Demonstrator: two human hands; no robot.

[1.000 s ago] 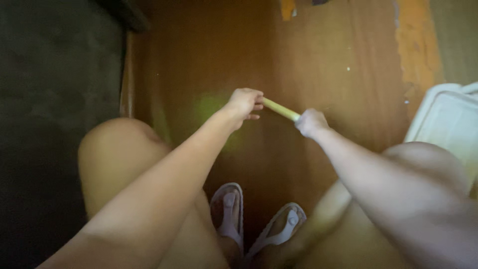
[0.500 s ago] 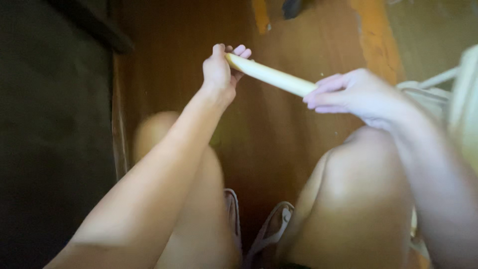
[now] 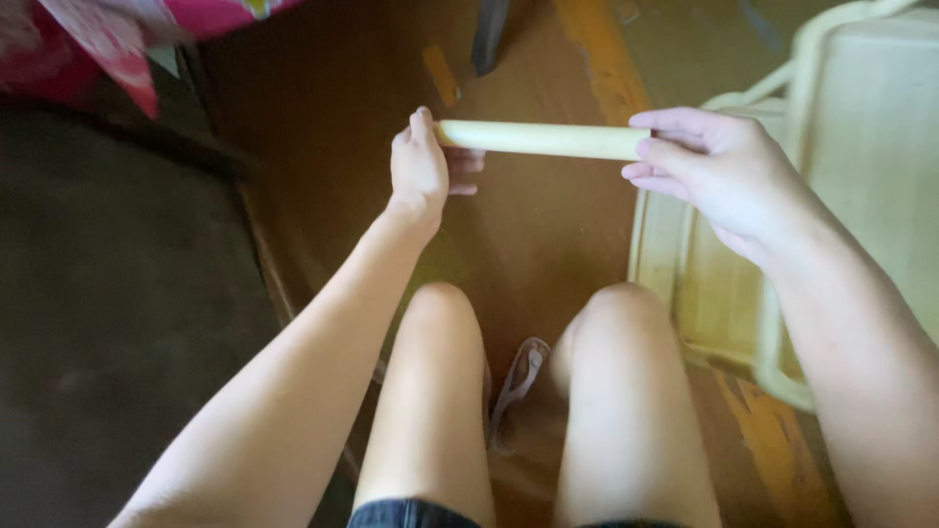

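Note:
A pale yellow stick (image 3: pixel 543 139), smooth and round, is held level in front of me above my knees. My left hand (image 3: pixel 423 168) grips its left end, fingers curled around it. My right hand (image 3: pixel 709 168) holds the right end between thumb and fingers. Both arms reach forward over my bare legs. Below the stick lies a brown wooden floor (image 3: pixel 528 235).
A pale plastic crate or tray (image 3: pixel 773 293) stands on the floor at my right, close to my right knee. A sandal (image 3: pixel 518 376) shows between my legs. A dark mat (image 3: pixel 108 323) covers the left side. Pink cloth (image 3: pixel 108 39) hangs at the top left.
The stick has come up closer and turned level. My hands moved apart along it, and the view shifted so the pale crate at the right fills more of the frame.

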